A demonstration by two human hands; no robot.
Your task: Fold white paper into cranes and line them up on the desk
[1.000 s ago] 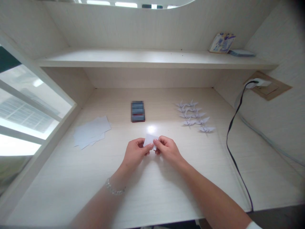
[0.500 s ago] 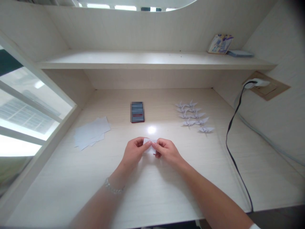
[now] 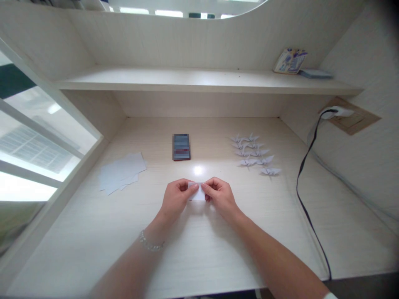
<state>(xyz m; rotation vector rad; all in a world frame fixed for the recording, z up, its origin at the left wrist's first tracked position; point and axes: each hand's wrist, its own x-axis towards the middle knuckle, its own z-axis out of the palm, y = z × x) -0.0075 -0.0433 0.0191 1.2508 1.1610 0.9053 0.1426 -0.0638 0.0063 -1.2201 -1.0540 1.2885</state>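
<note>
Between my two hands is a small white piece of paper (image 3: 196,194), held above the desk. My left hand (image 3: 177,196) pinches its left side, thumb on the near face and fingers behind. On the right side, my right hand (image 3: 220,195) grips the paper the same way, its thumb close to the left one. Several white folded paper cranes (image 3: 253,152) stand in rows on the desk to the right. A loose stack of white paper sheets (image 3: 121,172) lies to the left.
A dark, pixelated rectangular object (image 3: 181,146) lies behind my hands. A black cord (image 3: 299,182) runs from the wall socket (image 3: 352,116) down the desk's right side. A shelf (image 3: 199,79) spans the back, holding a small printed packet (image 3: 290,61). A window (image 3: 37,133) borders the left.
My right thumb has shifted slightly right, away from my left thumb, and more of the paper's face shows between them. The whole view has shifted a little.
</note>
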